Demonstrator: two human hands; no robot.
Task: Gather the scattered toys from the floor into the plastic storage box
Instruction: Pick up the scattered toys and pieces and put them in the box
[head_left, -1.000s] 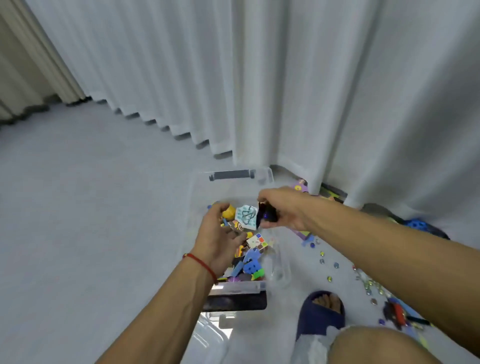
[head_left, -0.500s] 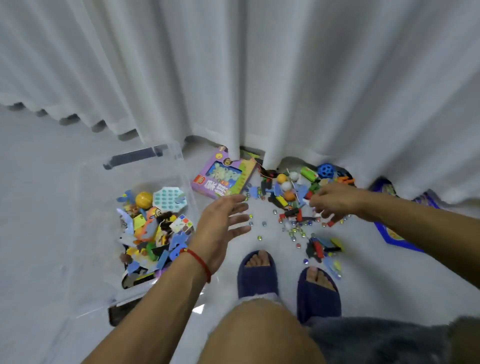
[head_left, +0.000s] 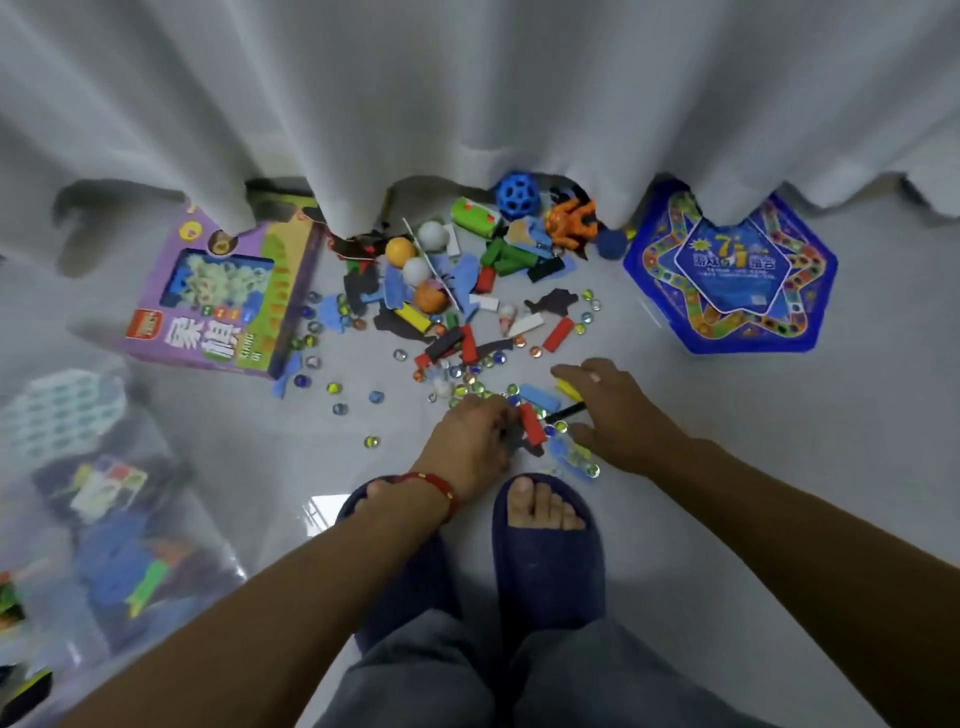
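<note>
Head view: both hands have left the storage box (head_left: 104, 519) for the pile; your left hand (head_left: 470, 441) pinches a red block (head_left: 532, 423), right hand (head_left: 610, 415) spread flat, starting another scoop.

Room backdrop: white curtain (head_left: 467, 93), pleated, hanging to the floor, hem gathered in folds. Floor (head_left: 779, 415): smooth pale grey, faintly glossy. Lighting: soft, even, diffuse.

Home room, white curtains (head_left: 467, 93), toys (head_left: 457, 291) on floor
</note>
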